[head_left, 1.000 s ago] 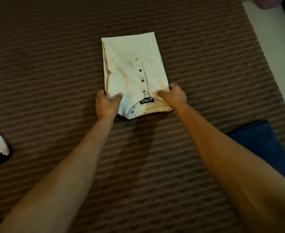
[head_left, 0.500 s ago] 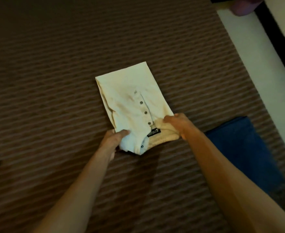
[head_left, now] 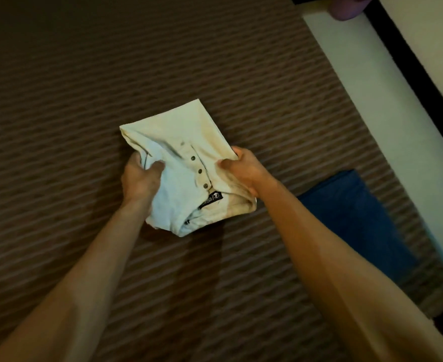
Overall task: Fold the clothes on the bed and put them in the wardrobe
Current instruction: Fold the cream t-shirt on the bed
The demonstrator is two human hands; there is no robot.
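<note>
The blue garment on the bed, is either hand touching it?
No, both hands grip the cream shirt; the blue garment lies apart by the right arm.

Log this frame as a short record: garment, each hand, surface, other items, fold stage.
garment: folded cream button shirt, label and collar end nearest the person
left hand: grips the shirt's left edge
right hand: grips the shirt's right edge
surface: brown striped bed cover
other items: folded blue garment on the bed, right of the shirt
fold stage: folded; wardrobe not in view
</note>
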